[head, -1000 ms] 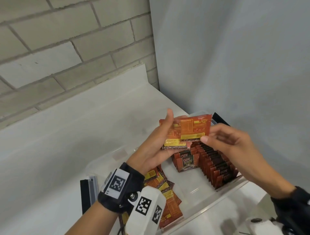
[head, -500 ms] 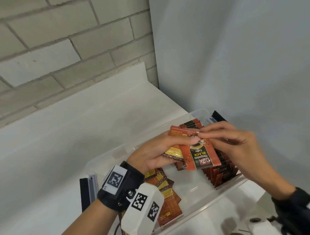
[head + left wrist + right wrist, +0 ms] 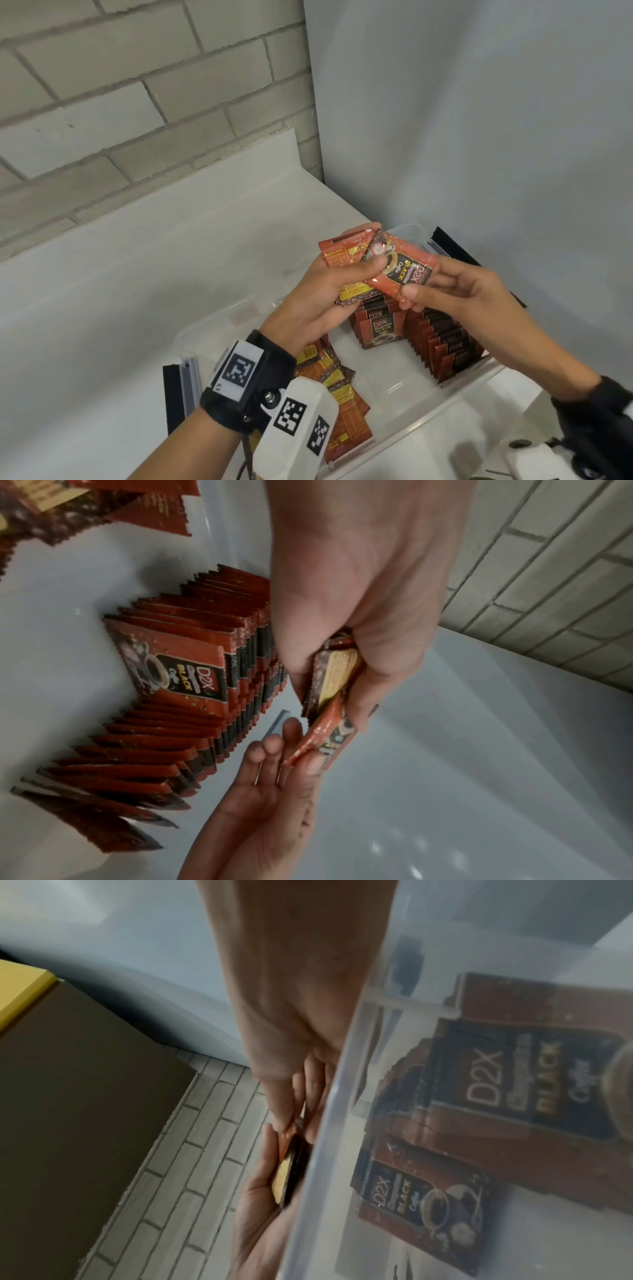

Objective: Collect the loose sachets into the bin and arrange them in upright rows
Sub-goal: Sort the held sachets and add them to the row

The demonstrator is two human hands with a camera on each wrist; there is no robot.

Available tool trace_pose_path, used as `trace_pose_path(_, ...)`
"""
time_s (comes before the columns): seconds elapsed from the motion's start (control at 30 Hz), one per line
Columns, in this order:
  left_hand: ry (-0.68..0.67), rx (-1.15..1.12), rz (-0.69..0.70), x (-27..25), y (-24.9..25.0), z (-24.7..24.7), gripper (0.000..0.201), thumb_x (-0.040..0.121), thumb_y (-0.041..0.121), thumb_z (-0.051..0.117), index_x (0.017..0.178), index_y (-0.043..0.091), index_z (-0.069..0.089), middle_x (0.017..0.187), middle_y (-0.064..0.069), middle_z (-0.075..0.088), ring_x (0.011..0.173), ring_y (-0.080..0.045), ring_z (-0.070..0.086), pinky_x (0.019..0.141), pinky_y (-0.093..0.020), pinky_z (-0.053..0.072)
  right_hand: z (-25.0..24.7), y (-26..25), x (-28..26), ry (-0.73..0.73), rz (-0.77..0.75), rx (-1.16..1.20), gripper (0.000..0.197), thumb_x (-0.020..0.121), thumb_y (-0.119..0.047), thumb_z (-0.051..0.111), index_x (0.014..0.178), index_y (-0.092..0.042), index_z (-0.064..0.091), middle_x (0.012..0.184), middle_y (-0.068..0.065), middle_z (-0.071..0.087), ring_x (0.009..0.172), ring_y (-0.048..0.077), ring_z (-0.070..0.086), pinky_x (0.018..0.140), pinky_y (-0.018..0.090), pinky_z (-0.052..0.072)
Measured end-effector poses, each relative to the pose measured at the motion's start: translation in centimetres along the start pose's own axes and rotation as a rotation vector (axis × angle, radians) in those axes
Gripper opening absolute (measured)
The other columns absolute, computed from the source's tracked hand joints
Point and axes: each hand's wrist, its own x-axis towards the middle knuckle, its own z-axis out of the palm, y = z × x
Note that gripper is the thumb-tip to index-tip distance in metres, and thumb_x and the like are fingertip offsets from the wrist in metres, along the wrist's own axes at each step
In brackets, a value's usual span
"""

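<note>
While left hand (image 3: 318,291) clamps the sachet stack (image 3: 346,270), right hand (image 3: 455,294) fingers pinch one D2X sachet (image 3: 404,270), long axis 10-to-4 o'clock, above bin (image 3: 455,387); upright rows (image 3: 442,339) sit at 6 o'clock below.

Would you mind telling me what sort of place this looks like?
Probably a stockroom or utility corner: a painted block wall, a plain white counter, and a clear bin of coffee sachets.

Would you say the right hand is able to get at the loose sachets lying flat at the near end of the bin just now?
Probably not yet: the right hand pinches a sachet, and the left forearm crosses above the loose sachets.
</note>
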Motion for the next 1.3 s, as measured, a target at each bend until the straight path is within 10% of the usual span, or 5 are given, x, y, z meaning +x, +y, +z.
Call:
trace_pose_path(0.17, -0.027, -0.018, 0.017, -0.1, 0.2, 0.2, 0.045, 0.078, 0.001, 0.061, 0.122, 0.010, 0.057, 0.108, -0.018, 0.066, 0.094, -0.030, 0.066, 0.080, -0.036, 0.057, -0.3, 0.3, 0.3, 0.035, 0.043, 0.044, 0.029, 0.072, -0.018, 0.069, 0.091, 0.001, 0.061, 0.078, 0.014, 0.073, 0.070, 0.016, 0.069, 0.067, 0.019, 0.054)
trace_pose_path(0.33, 0.066, -0.120, 0.059, 0.3, 0.7, -0.2, 0.025, 0.072, 0.022, 0.067, 0.096, 0.014, 0.070, 0.083, -0.004, 0.070, 0.078, -0.016, 0.069, 0.073, -0.029, 0.057, -0.6, 0.4, 0.1, 0.023, -0.023, 0.022, 0.007, 0.078, -0.019, 0.067, 0.084, -0.022, 0.069, 0.081, 0.004, 0.071, 0.071, 0.011, 0.064, 0.068, 0.016, 0.050)
trace_pose_path(0.77, 0.152, -0.194, 0.028, 0.3, 0.7, -0.4, 0.033, 0.076, 0.014, 0.063, 0.109, 0.010, 0.064, 0.087, -0.007, 0.067, 0.081, -0.018, 0.067, 0.075, -0.027, 0.055, -0.2, 2.9, 0.2, -0.163, -0.347, -0.904, 0.018, 0.074, -0.009, 0.080, 0.083, -0.021, 0.070, 0.085, -0.027, 0.050, 0.082, -0.010, 0.051, 0.070, 0.003, 0.040)
trace_pose_path(0.93, 0.124, -0.205, -0.007, 0.1, 0.7, -0.3, 0.050, 0.073, 0.010, 0.060, 0.123, 0.007, 0.058, 0.089, -0.010, 0.071, 0.083, -0.021, 0.069, 0.076, -0.028, 0.057, 0.4, 3.0, 0.2, -0.198, -0.436, -1.054, 0.023, 0.068, -0.011, 0.084, 0.077, -0.020, 0.066, 0.087, -0.007, 0.063, 0.081, 0.009, 0.060, 0.069, 0.026, 0.056)
trace_pose_path(1.3, 0.149, -0.190, -0.055, 0.0, 0.6, -0.3, 0.040, 0.071, 0.010, 0.063, 0.110, 0.008, 0.059, 0.088, -0.011, 0.072, 0.083, -0.023, 0.071, 0.083, -0.031, 0.052, 0.6, 3.2, 0.4, -0.168, -0.435, -1.063, 0.035, 0.059, -0.004, 0.088, 0.076, -0.017, 0.060, 0.080, -0.012, 0.051, 0.072, 0.007, 0.048, 0.065, 0.008, 0.035)
